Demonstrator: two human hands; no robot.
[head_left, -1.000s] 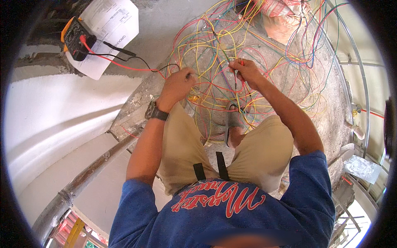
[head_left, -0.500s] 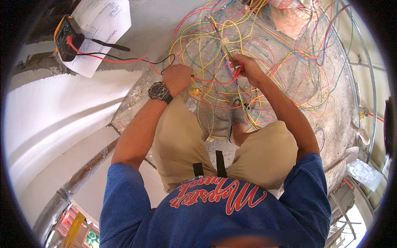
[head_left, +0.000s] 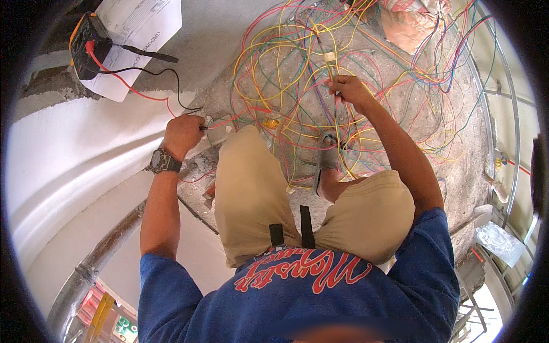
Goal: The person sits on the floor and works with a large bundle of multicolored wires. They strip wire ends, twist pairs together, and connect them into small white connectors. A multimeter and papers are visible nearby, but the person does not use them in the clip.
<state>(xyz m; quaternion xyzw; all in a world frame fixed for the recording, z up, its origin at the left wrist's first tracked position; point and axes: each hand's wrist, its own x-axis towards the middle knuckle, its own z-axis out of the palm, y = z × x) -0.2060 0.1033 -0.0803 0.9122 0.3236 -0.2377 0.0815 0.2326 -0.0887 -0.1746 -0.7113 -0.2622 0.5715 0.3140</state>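
My left hand (head_left: 182, 136), a dark watch on its wrist, is closed at the left by the white wall edge. From it runs the multimeter's red test lead, with a red probe (head_left: 261, 108) at its far end over the wires; a short black piece also sticks out of the fist. My right hand (head_left: 350, 91) pinches a bundle of electrical wires (head_left: 330, 67) wrapped with pale tape. Upper left stands a black and orange multimeter (head_left: 91, 48), red and black leads plugged in. How much my left fingers enclose is hidden.
Tangled coloured wires (head_left: 274, 54) spread over the rough concrete floor. A printed sheet (head_left: 140, 34) lies behind the multimeter, with a black strap (head_left: 151, 54) over it. A torn sack (head_left: 409, 26) stands at the far right. A yellow item (head_left: 271, 123) lies by my knee.
My left hand has moved left and nearer to me, drawing the red lead along. The red probe has left my right hand, which now pinches the wires slightly farther right.
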